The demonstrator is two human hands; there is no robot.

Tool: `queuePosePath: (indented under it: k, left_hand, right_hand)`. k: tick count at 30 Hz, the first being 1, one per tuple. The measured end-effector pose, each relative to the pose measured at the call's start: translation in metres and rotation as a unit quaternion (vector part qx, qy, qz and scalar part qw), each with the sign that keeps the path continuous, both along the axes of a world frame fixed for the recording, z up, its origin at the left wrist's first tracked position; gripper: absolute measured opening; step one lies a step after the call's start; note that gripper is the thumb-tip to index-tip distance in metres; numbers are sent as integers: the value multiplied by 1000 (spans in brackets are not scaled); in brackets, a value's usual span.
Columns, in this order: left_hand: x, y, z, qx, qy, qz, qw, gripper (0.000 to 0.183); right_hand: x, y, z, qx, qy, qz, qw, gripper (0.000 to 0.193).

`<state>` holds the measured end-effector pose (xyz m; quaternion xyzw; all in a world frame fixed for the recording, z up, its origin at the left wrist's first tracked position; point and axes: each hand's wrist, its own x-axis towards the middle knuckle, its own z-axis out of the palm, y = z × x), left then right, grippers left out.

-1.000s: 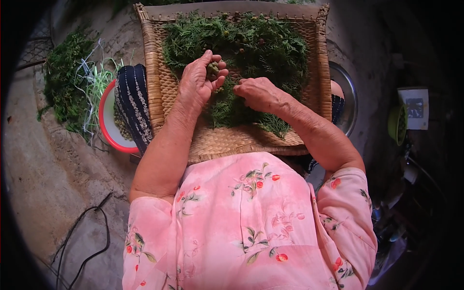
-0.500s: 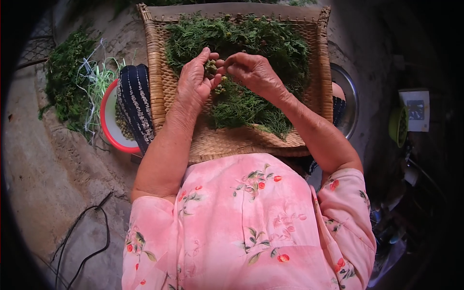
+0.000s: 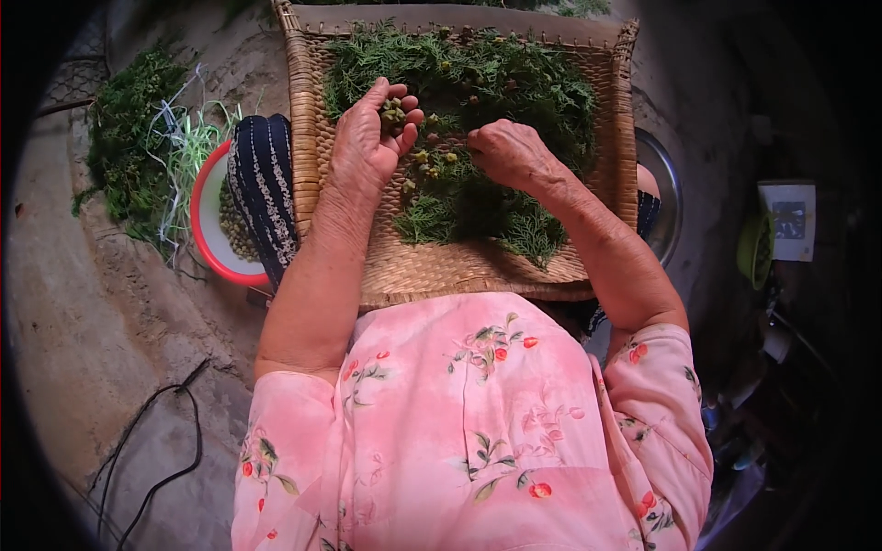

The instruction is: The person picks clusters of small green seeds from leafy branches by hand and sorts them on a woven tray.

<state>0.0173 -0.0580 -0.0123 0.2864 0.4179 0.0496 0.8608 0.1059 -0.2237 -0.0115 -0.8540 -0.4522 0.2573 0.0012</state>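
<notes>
A shallow woven wicker basket (image 3: 301, 138) lies across my lap, spread with green conifer sprigs (image 3: 542, 87). Over its left half is my left hand (image 3: 361, 145), palm up, its fingers curled round several small green cones (image 3: 392, 119). My right hand (image 3: 513, 154) is low over the sprigs in the middle, back upward, with its fingers drawn together. Its fingertips point left, and whatever they pinch is hidden. Between the two hands, a few loose yellowish-green cones (image 3: 430, 165) lie in the basket.
Beside my left knee stands a red-rimmed white bowl (image 3: 204, 216) part filled with cones. More cut greenery (image 3: 133, 138) and pale green strips (image 3: 188, 147) lie left of it. A metal basin (image 3: 671, 197) is at the right, a green bowl (image 3: 755, 250) farther out. A black cable (image 3: 152, 404) crosses the floor.
My right hand has left my left hand's fingers and moved right and slightly down to the sprigs. The left palm now shows more of its cones.
</notes>
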Motion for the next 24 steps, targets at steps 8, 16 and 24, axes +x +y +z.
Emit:
queuePosePath:
  k: [8,16,24]
  left_hand:
    - [0,1,3,0,2,6,1000,29]
    - [1,4,6,2,3,23,1000,29]
    - [-1,6,4,-7,4,33,999,27]
  right_hand:
    - [-19,9,-14,135,5,23,991,18]
    - [-9,16,-18,276,70,-86,955,13]
    - [-12,25,-27,185,-6,26,982,14]
